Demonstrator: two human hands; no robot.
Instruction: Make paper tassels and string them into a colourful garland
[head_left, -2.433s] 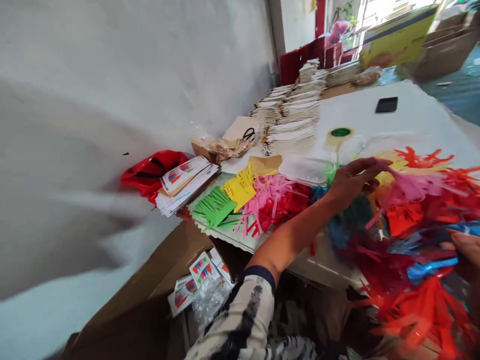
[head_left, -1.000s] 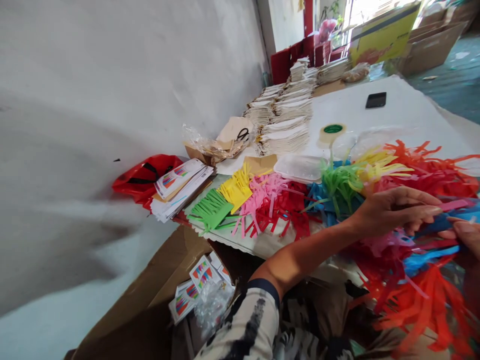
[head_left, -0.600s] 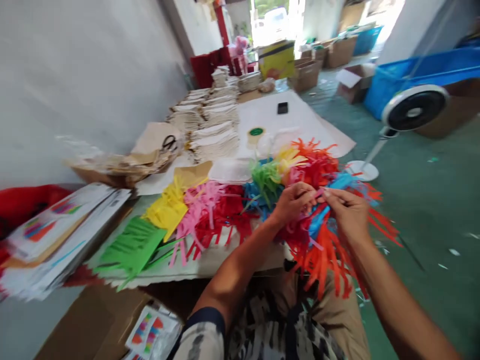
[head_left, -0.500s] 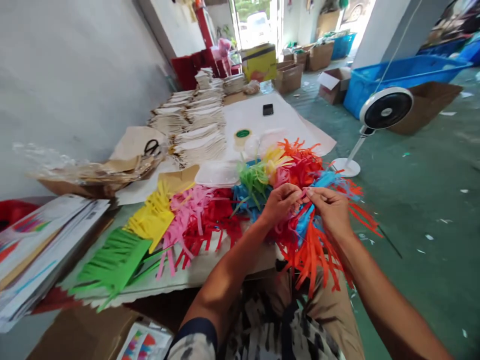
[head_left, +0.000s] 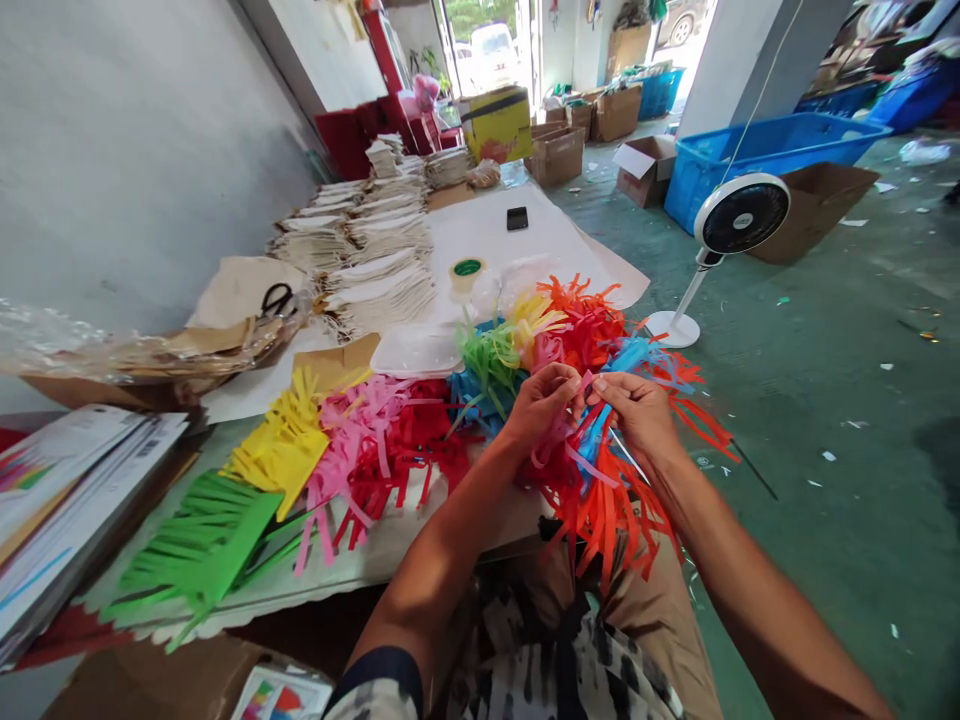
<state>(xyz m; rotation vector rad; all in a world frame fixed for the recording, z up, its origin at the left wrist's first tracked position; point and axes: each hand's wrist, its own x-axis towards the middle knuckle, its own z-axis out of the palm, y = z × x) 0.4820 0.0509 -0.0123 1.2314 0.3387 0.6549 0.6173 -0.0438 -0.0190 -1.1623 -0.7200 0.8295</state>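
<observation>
My left hand (head_left: 546, 402) and my right hand (head_left: 637, 408) meet over a bunch of fringed strips, fingertips pinched close together. Between them shows a small piece of pink strip (head_left: 587, 380), gripped by both hands. Beneath and around them spread orange strips (head_left: 619, 515), blue strips (head_left: 596, 430) and red strips. A thin pale stick (head_left: 628, 455) slants under my right hand. Beyond my hands lie green strips (head_left: 487, 355), yellow strips (head_left: 536, 318) and an orange-red heap (head_left: 589, 310). To the left are cut pieces in red, pink (head_left: 356, 430), yellow (head_left: 281, 440) and green (head_left: 199, 535).
A tape roll (head_left: 466, 270), a dark phone (head_left: 517, 218) and stacks of pale fabric (head_left: 386, 285) occupy the table. Scissors (head_left: 277, 300) rest on brown paper at left. A white fan (head_left: 742, 220) stands on the floor at right, near a blue tub (head_left: 772, 150).
The view has turned a little, shifting everything left. My fingertips still pinch the pink strip, with slightly more of it showing between them. The pale stick and a pink strip now show below my hands.
</observation>
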